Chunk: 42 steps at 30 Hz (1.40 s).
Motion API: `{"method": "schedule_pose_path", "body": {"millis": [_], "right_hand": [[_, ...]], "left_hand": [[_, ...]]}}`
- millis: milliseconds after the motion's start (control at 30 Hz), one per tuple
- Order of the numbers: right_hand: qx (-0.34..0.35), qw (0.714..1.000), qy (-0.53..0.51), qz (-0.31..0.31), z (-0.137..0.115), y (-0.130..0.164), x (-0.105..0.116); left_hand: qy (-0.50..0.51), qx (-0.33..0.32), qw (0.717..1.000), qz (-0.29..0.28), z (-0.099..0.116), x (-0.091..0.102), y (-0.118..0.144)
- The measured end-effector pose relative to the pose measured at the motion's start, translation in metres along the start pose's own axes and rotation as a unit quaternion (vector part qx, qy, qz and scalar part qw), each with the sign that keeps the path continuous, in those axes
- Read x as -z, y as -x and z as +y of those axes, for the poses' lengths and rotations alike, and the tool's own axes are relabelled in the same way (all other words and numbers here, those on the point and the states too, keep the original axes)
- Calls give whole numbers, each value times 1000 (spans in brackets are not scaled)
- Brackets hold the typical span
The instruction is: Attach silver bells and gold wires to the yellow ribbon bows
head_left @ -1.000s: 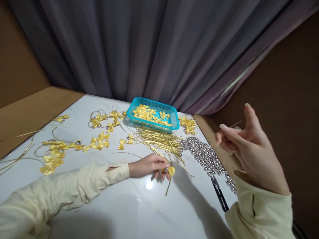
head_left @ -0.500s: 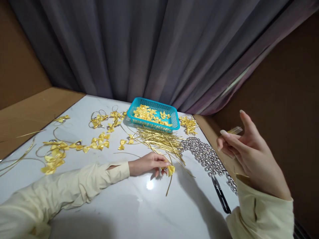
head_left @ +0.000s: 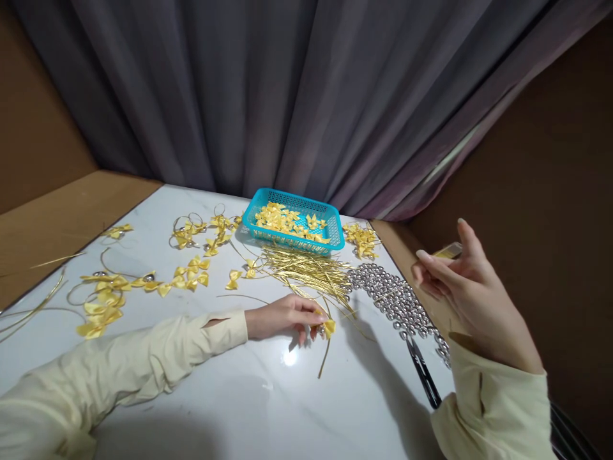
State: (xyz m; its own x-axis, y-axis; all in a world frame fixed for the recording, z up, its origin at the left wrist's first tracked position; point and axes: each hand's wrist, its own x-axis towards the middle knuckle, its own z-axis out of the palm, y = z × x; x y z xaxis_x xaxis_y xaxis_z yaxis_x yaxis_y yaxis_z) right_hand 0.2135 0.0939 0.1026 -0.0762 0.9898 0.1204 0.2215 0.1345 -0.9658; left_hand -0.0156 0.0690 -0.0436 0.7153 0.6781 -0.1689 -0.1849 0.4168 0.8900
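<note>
My left hand (head_left: pixel 282 316) rests on the white marble table (head_left: pixel 297 409), fingertips pinching a small yellow ribbon bow (head_left: pixel 328 328) with a silver bell and a gold wire (head_left: pixel 324 358) trailing toward me. My right hand (head_left: pixel 467 300) is raised beyond the table's right edge, thumb and fingers pinched on the gold wire's other end (head_left: pixel 450 250). A pile of gold wires (head_left: pixel 309 271) lies just beyond the left hand. Silver bells (head_left: pixel 393 297) are heaped to the right of it.
A teal basket (head_left: pixel 293 223) of yellow bows stands at the back by the grey curtain (head_left: pixel 287 96). More bows (head_left: pixel 361 237) lie right of it. Finished bows on wire loops (head_left: pixel 143 275) are scattered at left. Black scissors (head_left: pixel 422 374) lie near the right edge.
My right hand has dropped and drawn slightly left, still pinching the wire end. The left hand and its bow have stayed in place.
</note>
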Motion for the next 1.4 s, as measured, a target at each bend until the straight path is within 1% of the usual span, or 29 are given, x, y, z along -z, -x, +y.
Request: {"method": "schedule_pose_path", "body": {"millis": [133,333,400,533,600,700,800,833,900,967,1033,1100,1233,1400], "right_hand": [[1,1000,10,2,5,-2,2],[5,1000,28,-14,17,-8,2],[14,1000,27,-6,21,-11,3],[32,999,29,33,28,-14,10],[30,998,51,30,33,-12,13],[12,994,107,-20,45,-5,8],[-29,979,168,-113,61,7,-10],[-41,972,171,-156,67,12,-18],[-58,960,167,-219,77,20,-33],[-64,948,161,-265,84,26,-45],[-69,935,163,-308,88,30,-52],[-74,923,172,-335,90,32,-55],[-79,910,186,-362,89,33,-56],[-98,911,151,-371,89,33,-54]], "left_hand": [[-9,1,1000,0,2,-4,0],[-19,5,1000,11,0,-6,0],[-24,2,1000,14,1,-6,0],[-31,-5,999,25,3,-6,0],[-33,-7,999,34,4,-6,0],[-36,-8,998,47,5,-7,0],[-41,-12,997,57,6,-8,1],[-43,-14,997,59,6,-9,1],[-45,-16,997,61,6,-9,1],[-53,-21,997,60,4,-8,0],[-68,-29,996,58,2,-7,-1],[-87,-36,994,51,-1,-7,-1],[-115,-34,992,40,-3,-9,-1],[-137,-14,989,50,1,-13,-1]]}}
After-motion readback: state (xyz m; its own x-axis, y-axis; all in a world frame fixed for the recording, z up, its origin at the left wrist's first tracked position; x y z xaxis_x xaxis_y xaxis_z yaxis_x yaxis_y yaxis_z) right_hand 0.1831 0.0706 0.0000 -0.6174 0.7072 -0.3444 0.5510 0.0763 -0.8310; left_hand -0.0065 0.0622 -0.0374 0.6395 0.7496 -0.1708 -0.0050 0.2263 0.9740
